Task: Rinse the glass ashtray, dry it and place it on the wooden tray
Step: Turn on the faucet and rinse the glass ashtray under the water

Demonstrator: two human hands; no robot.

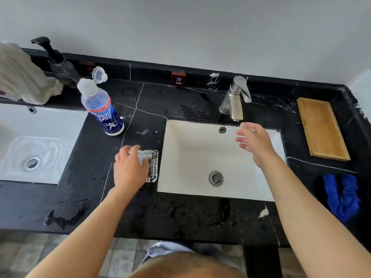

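Head view: the ashtray (149, 165), square ribbed clear glass, sits on the black stone counter (180, 213) just left of the white sink (190, 149). The left hand (129, 168) lies over it, fingers curled round its far edge; whether it has truly gripped is hard to tell. The right hand (254, 140) hangs spread and empty under the metal tap (235, 99), nearer the handle. The ashtray must travel right, into the sink. A flat wooden tray (322, 128) waits far right, a crumpled blue cloth (341, 195) near it.
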